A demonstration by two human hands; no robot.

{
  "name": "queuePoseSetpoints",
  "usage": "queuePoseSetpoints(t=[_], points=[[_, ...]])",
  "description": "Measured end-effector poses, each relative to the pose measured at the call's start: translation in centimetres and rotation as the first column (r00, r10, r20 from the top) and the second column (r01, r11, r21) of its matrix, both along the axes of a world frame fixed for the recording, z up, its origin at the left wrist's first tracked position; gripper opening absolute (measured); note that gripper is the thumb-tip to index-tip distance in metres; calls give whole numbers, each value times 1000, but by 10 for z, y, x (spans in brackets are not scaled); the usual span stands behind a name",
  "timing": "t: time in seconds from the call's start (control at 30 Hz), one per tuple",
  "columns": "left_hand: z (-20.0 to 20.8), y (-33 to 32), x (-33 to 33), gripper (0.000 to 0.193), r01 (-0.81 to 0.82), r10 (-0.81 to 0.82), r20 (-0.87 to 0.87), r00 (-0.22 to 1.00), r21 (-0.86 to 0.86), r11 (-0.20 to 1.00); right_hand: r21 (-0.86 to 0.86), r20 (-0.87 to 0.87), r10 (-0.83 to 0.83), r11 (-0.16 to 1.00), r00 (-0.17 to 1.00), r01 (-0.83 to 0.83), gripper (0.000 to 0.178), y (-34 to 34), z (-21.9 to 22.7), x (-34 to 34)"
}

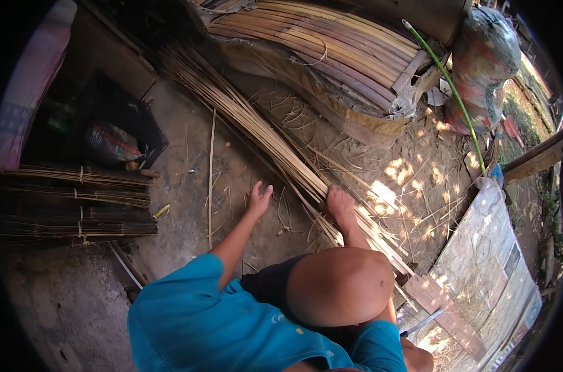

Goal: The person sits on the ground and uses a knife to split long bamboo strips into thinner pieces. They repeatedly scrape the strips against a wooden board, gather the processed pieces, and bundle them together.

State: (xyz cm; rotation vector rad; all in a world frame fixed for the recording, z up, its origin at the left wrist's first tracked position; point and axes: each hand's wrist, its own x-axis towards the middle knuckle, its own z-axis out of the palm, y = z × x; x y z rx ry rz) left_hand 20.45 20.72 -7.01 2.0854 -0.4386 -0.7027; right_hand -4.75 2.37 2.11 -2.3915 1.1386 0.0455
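A long bundle of thin, pale bamboo strips [269, 133] runs diagonally across the floor, from the far left to beside my raised knee. My right hand [341, 203] is closed around some strips near the bundle's near end, its fingers partly hidden. Left of the bundle, my left hand [259, 199] hovers apart from it, fingers spread and holding nothing. A single long strip [211, 180] lies on the floor to the left of that hand. Several loose strips fan out past my right hand toward the knee.
Tied bundles of dark sticks [76, 214] are stacked at the left, below a black crate [129, 133]. A slatted bamboo bench [331, 46] stands at the back. A green pole [449, 84] leans near a stuffed plastic sack [483, 68]. A worn board [492, 266] lies at the right.
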Motion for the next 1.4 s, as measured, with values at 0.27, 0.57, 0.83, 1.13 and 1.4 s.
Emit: queuePoseSetpoints(t=[0.27, 0.57, 0.83, 1.13, 1.4], points=[[98, -79, -21, 103, -554, -262, -867, 424, -477, 682, 37, 97, 238, 969, 966, -242, 42, 55, 64, -52], [51, -37, -48, 19, -608, -290, -913, 286, -407, 682, -134, 299, -51, 986, 953, 95, 74, 37, -14, -46], [69, -35, -51, 24, -619, -153, -925, 349, -350, 703, -83, -70, -36, 996, 997, 30, 55, 7, -92, -35], [63, -30, -53, 58, -569, -166, -893, 419, -400, 719, 38, 211, 46, 998, 976, -55, 40, 8, 93, -39], [63, -17, -52, 79, -542, -261, -866, 426, -476, 693, 191, 333, 387, 865, 860, -464, 49, 77, 48, -49]])
